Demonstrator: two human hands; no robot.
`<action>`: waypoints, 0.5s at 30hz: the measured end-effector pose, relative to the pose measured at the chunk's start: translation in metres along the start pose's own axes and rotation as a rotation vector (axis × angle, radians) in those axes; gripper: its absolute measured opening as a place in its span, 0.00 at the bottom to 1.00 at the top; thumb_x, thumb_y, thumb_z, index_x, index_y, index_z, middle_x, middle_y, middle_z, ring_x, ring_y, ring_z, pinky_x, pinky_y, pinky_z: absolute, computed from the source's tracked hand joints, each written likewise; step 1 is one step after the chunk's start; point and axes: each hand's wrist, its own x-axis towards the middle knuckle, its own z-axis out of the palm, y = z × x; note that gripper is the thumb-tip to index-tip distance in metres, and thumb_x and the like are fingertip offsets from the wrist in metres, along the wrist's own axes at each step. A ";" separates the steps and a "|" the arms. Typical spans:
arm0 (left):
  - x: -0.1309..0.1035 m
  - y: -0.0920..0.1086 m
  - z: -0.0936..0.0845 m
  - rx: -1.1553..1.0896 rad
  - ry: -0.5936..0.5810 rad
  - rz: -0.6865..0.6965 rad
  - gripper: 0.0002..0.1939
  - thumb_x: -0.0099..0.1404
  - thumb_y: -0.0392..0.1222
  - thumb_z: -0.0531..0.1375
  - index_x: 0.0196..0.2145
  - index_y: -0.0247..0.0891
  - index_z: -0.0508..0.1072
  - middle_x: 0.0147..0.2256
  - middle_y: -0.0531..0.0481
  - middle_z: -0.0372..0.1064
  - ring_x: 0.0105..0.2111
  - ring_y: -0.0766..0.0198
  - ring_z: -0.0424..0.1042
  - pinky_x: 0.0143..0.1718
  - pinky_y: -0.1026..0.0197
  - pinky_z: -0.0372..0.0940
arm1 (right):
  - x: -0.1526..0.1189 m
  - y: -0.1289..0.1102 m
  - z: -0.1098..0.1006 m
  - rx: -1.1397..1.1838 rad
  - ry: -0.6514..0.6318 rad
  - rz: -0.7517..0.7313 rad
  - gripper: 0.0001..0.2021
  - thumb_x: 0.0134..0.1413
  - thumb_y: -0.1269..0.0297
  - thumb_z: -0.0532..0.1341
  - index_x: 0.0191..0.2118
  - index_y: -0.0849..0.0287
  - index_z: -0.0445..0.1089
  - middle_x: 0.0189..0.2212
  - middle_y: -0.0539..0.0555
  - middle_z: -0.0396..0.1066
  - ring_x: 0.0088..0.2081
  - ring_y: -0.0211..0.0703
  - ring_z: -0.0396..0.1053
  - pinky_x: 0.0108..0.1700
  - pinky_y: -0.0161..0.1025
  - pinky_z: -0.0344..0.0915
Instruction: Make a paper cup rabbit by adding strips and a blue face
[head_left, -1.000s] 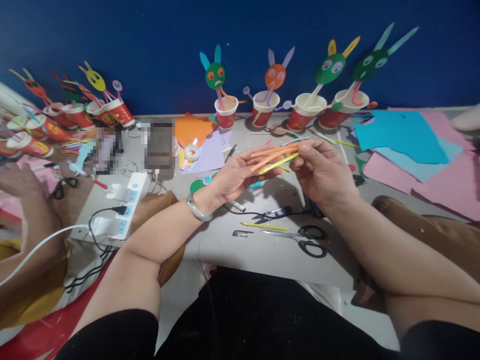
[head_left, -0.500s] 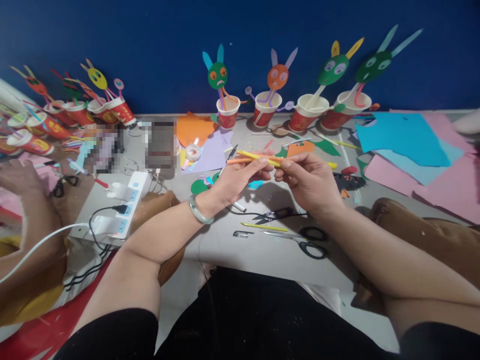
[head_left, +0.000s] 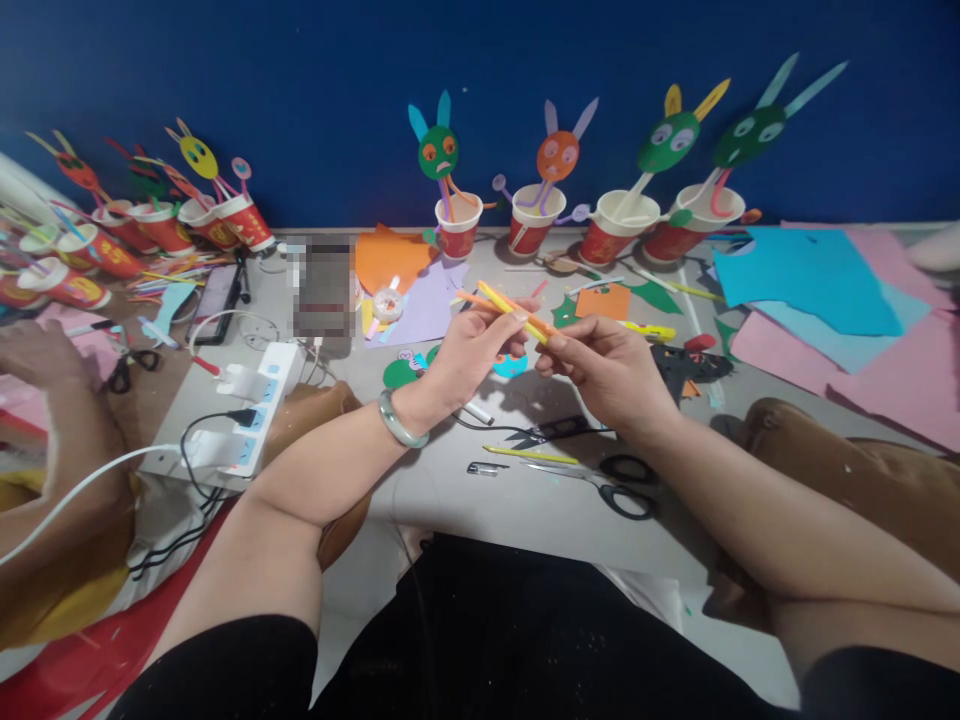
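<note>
Above the table, my left hand (head_left: 471,352) is closed in a pinch on a yellow straw (head_left: 492,297) and an orange straw (head_left: 468,298), which cross each other. The fingertips of my right hand (head_left: 616,372) are closed on the other end of the same straws; those fingers hide the tips. Both straws slant up to the left. Below my hands lie large scissors (head_left: 628,501), small thread snips (head_left: 551,430), a loose yellow straw (head_left: 529,454) and a pen cap (head_left: 486,468).
Red paper cups with paper-faced figures, one a green-faced figure (head_left: 439,152), line the blue wall. A glue gun (head_left: 690,368) lies to the right by blue paper (head_left: 814,275). On the left are a power strip (head_left: 270,400), a phone (head_left: 214,305) and another person's arm (head_left: 79,440).
The straws have tilted more steeply and cross at a wider angle. My right hand has moved slightly down and left; my left hand stays nearly in place.
</note>
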 end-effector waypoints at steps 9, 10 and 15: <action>0.001 -0.001 -0.004 0.106 -0.018 0.085 0.08 0.75 0.37 0.62 0.39 0.35 0.81 0.26 0.56 0.69 0.27 0.75 0.68 0.32 0.68 0.65 | -0.004 -0.001 0.005 0.002 -0.053 0.040 0.27 0.37 0.44 0.83 0.28 0.56 0.71 0.25 0.49 0.78 0.26 0.38 0.76 0.33 0.40 0.78; 0.001 -0.002 -0.005 0.124 -0.020 0.091 0.08 0.75 0.36 0.62 0.39 0.35 0.81 0.26 0.56 0.70 0.27 0.74 0.69 0.32 0.68 0.65 | -0.004 -0.001 0.006 0.001 -0.058 0.047 0.27 0.37 0.44 0.83 0.28 0.56 0.72 0.25 0.49 0.78 0.26 0.39 0.76 0.33 0.40 0.78; 0.002 -0.003 -0.007 0.177 -0.035 0.116 0.08 0.75 0.39 0.62 0.41 0.35 0.82 0.29 0.54 0.74 0.28 0.74 0.70 0.32 0.68 0.65 | -0.003 0.000 0.005 0.007 -0.104 0.099 0.26 0.37 0.44 0.83 0.28 0.56 0.73 0.25 0.49 0.78 0.26 0.39 0.77 0.34 0.40 0.78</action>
